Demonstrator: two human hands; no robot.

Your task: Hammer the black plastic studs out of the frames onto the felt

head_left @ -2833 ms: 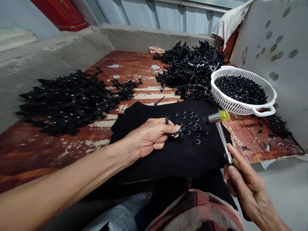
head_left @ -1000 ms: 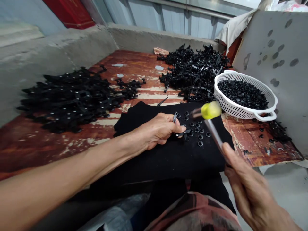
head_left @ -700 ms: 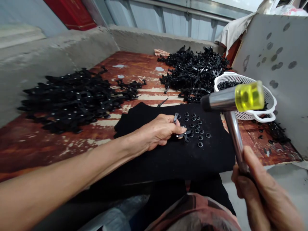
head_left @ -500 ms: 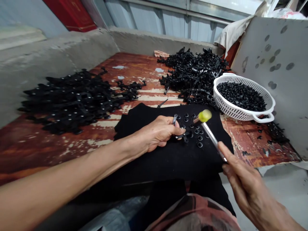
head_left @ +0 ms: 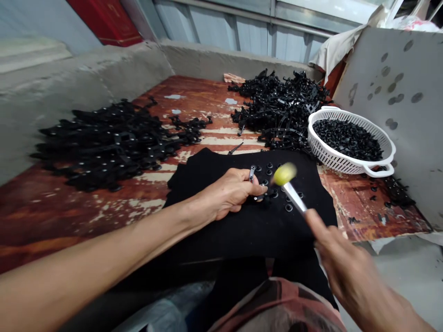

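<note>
My left hand point(head_left: 233, 191) is closed on a small black linked part point(head_left: 252, 173), pinching it above a black mat point(head_left: 214, 237); its lower end is partly hidden by my fingers. My right hand point(head_left: 341, 251) grips the metal handle of a hammer point(head_left: 295, 196). The hammer's yellow head point(head_left: 284, 174), smeared by motion, is just right of my left fingertips. It covers some of the small black round pieces lying there. Several of these round pieces, one of them a ringed piece point(head_left: 288, 208), lie on the mat around and below the hammer head.
A heap of black parts point(head_left: 110, 143) spreads over the worn red tabletop point(head_left: 86, 216) at left. Another black heap point(head_left: 277, 103) lies at the back. A white basket point(head_left: 349, 163) of small black pieces stands at right, beside a grey upright panel point(head_left: 398, 106). Low concrete walls point(head_left: 104, 69) edge the table.
My right hand has moved the hammer left and slightly down, bringing its yellow head closer to my left fingertips. My left hand keeps its pinch in nearly the same spot.
</note>
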